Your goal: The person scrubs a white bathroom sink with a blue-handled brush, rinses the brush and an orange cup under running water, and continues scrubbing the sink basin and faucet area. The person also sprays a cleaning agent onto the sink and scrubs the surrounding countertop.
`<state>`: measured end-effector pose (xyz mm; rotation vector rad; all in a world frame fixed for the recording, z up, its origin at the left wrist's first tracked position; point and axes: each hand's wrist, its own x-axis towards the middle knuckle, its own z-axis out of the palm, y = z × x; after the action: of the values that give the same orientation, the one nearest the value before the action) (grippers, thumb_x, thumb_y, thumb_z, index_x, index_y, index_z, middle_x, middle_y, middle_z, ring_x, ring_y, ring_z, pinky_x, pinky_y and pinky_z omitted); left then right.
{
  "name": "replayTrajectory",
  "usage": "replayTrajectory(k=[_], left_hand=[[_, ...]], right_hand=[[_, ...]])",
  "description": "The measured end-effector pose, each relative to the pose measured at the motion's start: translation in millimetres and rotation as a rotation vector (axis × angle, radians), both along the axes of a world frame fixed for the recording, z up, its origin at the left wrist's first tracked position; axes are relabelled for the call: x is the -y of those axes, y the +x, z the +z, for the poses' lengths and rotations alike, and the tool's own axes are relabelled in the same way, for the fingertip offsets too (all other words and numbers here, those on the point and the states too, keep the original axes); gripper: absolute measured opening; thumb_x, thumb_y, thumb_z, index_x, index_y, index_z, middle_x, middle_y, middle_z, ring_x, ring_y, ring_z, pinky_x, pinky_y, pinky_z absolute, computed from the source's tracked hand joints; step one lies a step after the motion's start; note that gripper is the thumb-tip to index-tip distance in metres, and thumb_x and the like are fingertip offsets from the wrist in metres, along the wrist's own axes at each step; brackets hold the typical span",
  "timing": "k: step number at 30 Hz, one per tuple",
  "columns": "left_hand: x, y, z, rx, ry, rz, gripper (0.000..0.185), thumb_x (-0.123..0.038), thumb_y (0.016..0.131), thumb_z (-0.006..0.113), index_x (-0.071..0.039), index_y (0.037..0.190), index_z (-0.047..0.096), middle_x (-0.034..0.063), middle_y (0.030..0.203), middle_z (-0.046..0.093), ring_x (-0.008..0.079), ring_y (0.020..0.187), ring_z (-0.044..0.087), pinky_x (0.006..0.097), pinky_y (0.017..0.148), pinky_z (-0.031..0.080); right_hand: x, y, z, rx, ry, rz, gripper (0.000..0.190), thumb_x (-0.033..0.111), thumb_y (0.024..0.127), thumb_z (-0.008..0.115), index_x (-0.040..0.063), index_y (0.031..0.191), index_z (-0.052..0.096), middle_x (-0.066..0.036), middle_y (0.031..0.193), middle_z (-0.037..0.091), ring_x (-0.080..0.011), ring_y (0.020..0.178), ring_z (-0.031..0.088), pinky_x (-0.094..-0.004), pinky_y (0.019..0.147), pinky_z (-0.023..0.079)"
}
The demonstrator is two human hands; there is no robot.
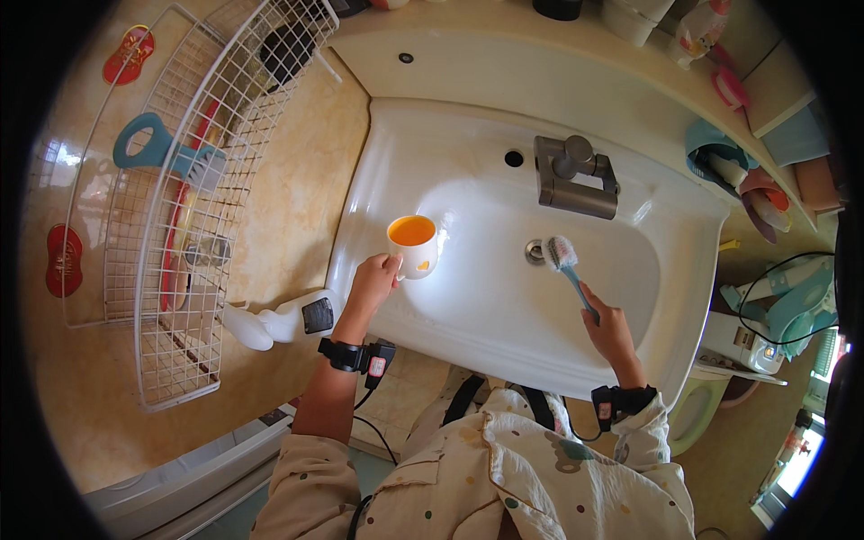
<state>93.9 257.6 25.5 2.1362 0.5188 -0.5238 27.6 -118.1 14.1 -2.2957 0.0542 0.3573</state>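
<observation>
Over the left part of the white sink [472, 304], my left hand [373, 282] grips the handle of a white mug [422, 263] with an orange inside and a small yellow heart on its side. The mug is upright, its mouth towards the camera. My right hand [607, 331] holds the blue handle of a brush [561, 254]; its pale, bristled head points up and left, beside the metal drain [534, 252]. The brush and mug are apart. The grey faucet [580, 192] stands behind the brush head.
On the left wall hangs a white wire basket [156, 236] with a blue-handled brush [145, 150] at it. A white bottle [283, 324] is left of the sink. A ledge [486, 27] with toiletries runs behind. Blue and pink cups hang at right, above a white toilet tank [736, 344].
</observation>
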Motion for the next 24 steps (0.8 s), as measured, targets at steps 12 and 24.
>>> replayTrajectory(k=[12,24], left_hand=[[53.1,106.2,-4.8,0.147,0.460,-0.329,0.038,-0.030,0.081,0.039,0.001,0.078,0.060,0.0198,0.080,0.061,0.0350,0.078,0.058,0.0426,0.071,0.045],[48.7,66.2,-12.8,0.238,0.153,-0.270,0.037,-0.031,0.084,0.046,0.001,0.066,0.051,0.0084,0.056,0.050,0.0189,0.052,0.048,0.0314,0.054,0.039]], right_hand=[[16.3,-19.5,11.2,-0.077,-0.056,-0.081,0.043,0.002,0.076,0.055,0.009,0.118,0.051,-0.018,0.069,0.053,-0.0308,0.057,0.050,-0.0324,0.058,0.043],[23.4,-25.0,7.1,0.030,-0.050,-0.111,0.044,0.004,0.078,0.054,0.013,0.120,0.049,-0.011,0.055,0.038,-0.0162,0.046,0.035,-0.0270,0.048,0.037]])
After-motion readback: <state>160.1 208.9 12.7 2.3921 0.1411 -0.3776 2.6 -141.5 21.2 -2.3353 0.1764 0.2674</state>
